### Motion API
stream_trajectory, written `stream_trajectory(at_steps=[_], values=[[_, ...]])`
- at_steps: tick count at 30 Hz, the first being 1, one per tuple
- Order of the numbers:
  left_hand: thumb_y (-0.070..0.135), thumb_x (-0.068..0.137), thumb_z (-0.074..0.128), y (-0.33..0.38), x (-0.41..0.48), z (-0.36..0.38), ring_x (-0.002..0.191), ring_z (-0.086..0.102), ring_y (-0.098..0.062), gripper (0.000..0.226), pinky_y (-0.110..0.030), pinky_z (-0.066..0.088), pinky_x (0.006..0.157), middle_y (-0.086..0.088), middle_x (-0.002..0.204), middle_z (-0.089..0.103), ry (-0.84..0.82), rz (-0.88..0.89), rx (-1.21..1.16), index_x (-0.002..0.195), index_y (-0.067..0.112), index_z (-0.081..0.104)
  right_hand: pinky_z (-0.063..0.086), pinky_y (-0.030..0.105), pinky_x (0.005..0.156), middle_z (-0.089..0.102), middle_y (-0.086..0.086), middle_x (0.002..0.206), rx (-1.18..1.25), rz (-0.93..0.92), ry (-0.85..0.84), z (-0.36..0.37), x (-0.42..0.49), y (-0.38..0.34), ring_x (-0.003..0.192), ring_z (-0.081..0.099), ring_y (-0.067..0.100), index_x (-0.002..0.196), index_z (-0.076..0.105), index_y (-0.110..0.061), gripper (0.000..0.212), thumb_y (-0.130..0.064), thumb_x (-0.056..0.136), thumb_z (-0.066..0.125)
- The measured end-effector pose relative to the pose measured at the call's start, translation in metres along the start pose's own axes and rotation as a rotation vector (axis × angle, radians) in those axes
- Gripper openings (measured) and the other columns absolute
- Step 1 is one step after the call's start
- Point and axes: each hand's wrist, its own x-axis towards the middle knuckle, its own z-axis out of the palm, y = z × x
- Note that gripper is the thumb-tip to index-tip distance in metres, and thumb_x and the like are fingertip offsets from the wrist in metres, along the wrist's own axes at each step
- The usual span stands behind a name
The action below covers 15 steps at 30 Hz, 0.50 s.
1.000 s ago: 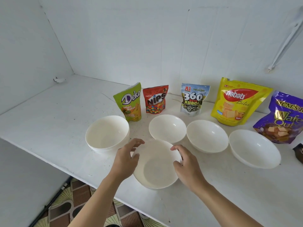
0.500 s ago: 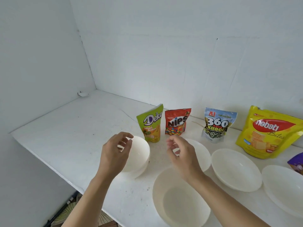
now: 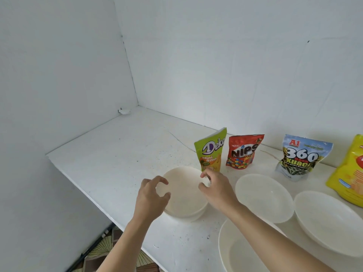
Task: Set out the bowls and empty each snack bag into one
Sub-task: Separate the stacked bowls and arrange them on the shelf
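A deep white bowl (image 3: 184, 195), which looks like two nested, stands on the white shelf in front of the green Deka bag (image 3: 211, 154). My left hand (image 3: 151, 197) curls over its left rim, finger and thumb apart. My right hand (image 3: 216, 187) hovers at its right rim, fingers also apart. I cannot tell if either hand touches the rim. To the right stand the red Nips bag (image 3: 243, 152), the 360 Kuaci bag (image 3: 300, 158) and a yellow bag (image 3: 347, 173) cut by the frame edge. Three empty shallow bowls (image 3: 263, 195) (image 3: 330, 216) (image 3: 241, 252) lie right of my right arm.
The white shelf (image 3: 117, 154) meets walls on the left and behind. Its front edge runs diagonally under my left forearm, with patterned floor (image 3: 110, 250) below. A small white scrap (image 3: 123, 110) lies in the far corner.
Both hands have left the near shallow bowl and moved to the deep bowl on the left, one at each side. My view has swung left, so the purple bag is out of frame.
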Motion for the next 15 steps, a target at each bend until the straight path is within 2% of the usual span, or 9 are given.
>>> stream_trajectory(at_steps=[2,3,7,10,12,15], values=[[0.012,0.084,0.075,-0.005,0.001,0.001,0.083,0.057,-0.005,0.033,-0.006,0.038,0.066,0.002,0.108,0.051,0.004,0.017,0.010,0.109,0.030,0.066,0.043,0.029,0.077,0.059,-0.005,0.105,-0.045,0.043,0.004,0.003,0.002,0.000,0.096,0.056,0.016,0.114,0.061,-0.020,0.024,-0.016,0.091,0.064],[0.009,0.082,0.074,-0.006,0.002,0.001,0.083,0.058,-0.006,0.035,-0.010,0.041,0.068,0.002,0.107,0.051,0.007,0.022,0.008,0.109,0.030,0.066,0.044,0.029,0.078,0.060,-0.004,0.105,-0.062,0.053,0.012,0.003,0.003,0.000,0.098,0.057,0.017,0.114,0.062,-0.020,0.025,-0.012,0.090,0.064],[0.000,0.078,0.068,-0.013,0.007,0.003,0.088,0.063,-0.016,0.042,-0.029,0.054,0.074,0.005,0.102,0.050,-0.006,0.011,-0.014,0.103,0.034,0.066,0.038,0.027,0.072,0.052,-0.009,0.086,-0.080,0.058,0.057,0.007,0.004,0.002,0.084,0.052,0.016,0.107,0.063,-0.022,0.029,-0.003,0.084,0.066],[-0.006,0.076,0.058,-0.017,0.012,0.004,0.094,0.060,-0.014,0.049,-0.025,0.051,0.069,0.005,0.102,0.050,-0.023,0.000,-0.040,0.101,0.035,0.066,0.044,0.030,0.071,0.058,-0.008,0.089,-0.098,0.060,0.078,0.010,0.000,0.002,0.088,0.058,0.019,0.104,0.060,-0.023,0.037,0.004,0.079,0.066],[-0.009,0.076,0.054,-0.017,0.013,0.005,0.095,0.058,-0.012,0.052,-0.022,0.048,0.069,0.002,0.102,0.051,-0.029,0.008,-0.045,0.100,0.036,0.065,0.044,0.030,0.069,0.056,-0.009,0.084,-0.089,0.056,0.086,0.011,-0.001,0.002,0.086,0.058,0.019,0.102,0.059,-0.022,0.040,0.009,0.077,0.062],[-0.011,0.077,0.050,-0.018,0.012,0.007,0.092,0.057,-0.014,0.053,-0.020,0.046,0.067,0.000,0.101,0.051,-0.029,0.014,-0.047,0.098,0.036,0.064,0.036,0.021,0.059,0.045,-0.018,0.076,-0.074,0.045,0.081,0.009,0.000,0.003,0.081,0.051,0.016,0.103,0.061,-0.021,0.039,0.011,0.080,0.062]])
